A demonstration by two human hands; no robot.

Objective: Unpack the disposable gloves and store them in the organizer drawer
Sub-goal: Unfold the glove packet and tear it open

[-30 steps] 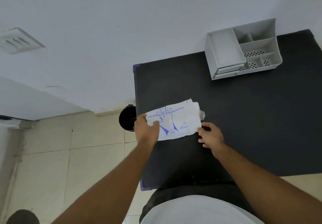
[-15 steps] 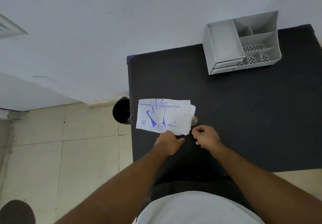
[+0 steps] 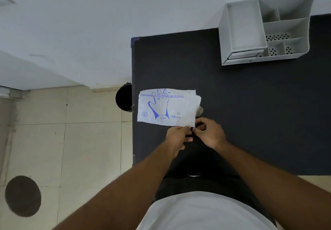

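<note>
Both hands, left hand [image 3: 177,136] and right hand [image 3: 208,134], are pinching the glove packet [image 3: 167,107]'s near right corner by the table [image 3: 250,113]'s left edge; organizer [image 3: 265,29] well apart.

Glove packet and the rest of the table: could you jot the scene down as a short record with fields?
packet: white glove packet with blue print, flat on the table near its left edge
left hand: left hand pinching the packet's near right corner
right hand: right hand pinching the same corner, thumb to fingers
organizer: grey organizer at the far right, drawer looks shut
table: black table
bin: dark bin on the floor beside the table
gloves unpacked: not yet
</note>
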